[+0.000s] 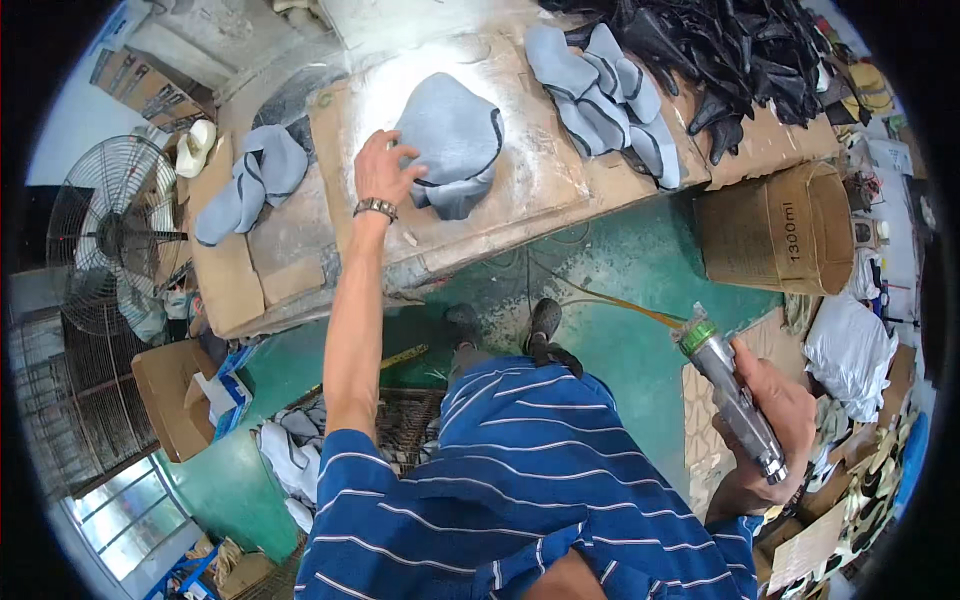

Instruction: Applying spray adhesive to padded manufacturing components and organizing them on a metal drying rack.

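Observation:
On the cardboard-covered table lies a grey-blue fabric piece [450, 140] with black edging, its lower part folded into a cup shape. My left hand [385, 165] is at its left edge, fingers apart and slightly bent; whether the fingertips touch it I cannot tell. Held away from the table, at the lower right, is a dark cylindrical hand tool [728, 390] with a green collar at its far end. My right hand [775, 410] is wrapped round its body. A yellowish hose [610, 298] runs across the floor toward the collar.
More grey pieces lie on the table at left [255, 180] and right [605, 95]. Beyond the right stack is a heap of black pieces [720, 60]. A large cardboard box [770, 230] stands by the table's right end, a caged fan [112, 235] at the left.

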A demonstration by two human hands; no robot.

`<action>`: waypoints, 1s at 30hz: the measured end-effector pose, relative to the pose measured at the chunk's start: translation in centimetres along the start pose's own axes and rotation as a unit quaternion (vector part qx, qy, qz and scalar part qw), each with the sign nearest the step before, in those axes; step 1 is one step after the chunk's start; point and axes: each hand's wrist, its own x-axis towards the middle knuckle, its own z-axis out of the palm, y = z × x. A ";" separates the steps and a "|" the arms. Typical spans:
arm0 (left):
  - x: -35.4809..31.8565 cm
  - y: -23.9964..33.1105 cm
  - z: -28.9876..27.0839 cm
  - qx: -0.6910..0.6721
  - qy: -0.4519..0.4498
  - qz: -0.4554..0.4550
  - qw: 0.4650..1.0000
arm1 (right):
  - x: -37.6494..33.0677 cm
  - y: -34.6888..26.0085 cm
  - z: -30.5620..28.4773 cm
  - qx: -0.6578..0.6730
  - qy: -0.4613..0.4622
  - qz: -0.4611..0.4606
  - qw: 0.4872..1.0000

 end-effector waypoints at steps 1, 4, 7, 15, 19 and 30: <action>0.4 -0.3 0.3 -0.028 -0.041 -0.021 0.999 | -0.1 0.1 0.2 0.013 0.008 0.012 1.000; 2.6 -0.2 0.2 -0.022 -0.058 -0.005 0.998 | -0.1 0.8 0.5 0.009 -0.022 0.027 0.999; 4.7 -0.5 0.0 -0.010 -0.093 -0.028 0.995 | -0.2 0.8 0.4 0.039 -0.054 0.024 0.997; 7.0 -1.5 0.1 -0.065 -0.226 -0.084 0.968 | -0.2 -0.6 1.7 0.037 -0.029 -0.017 0.999; 6.5 -2.4 -0.6 -0.066 -0.235 -0.086 0.966 | 0.2 -0.9 1.7 0.017 -0.043 0.008 0.999; 8.9 -6.0 -12.3 -0.032 0.073 -0.025 0.997 | 1.1 -1.7 3.5 0.058 -0.105 0.065 0.991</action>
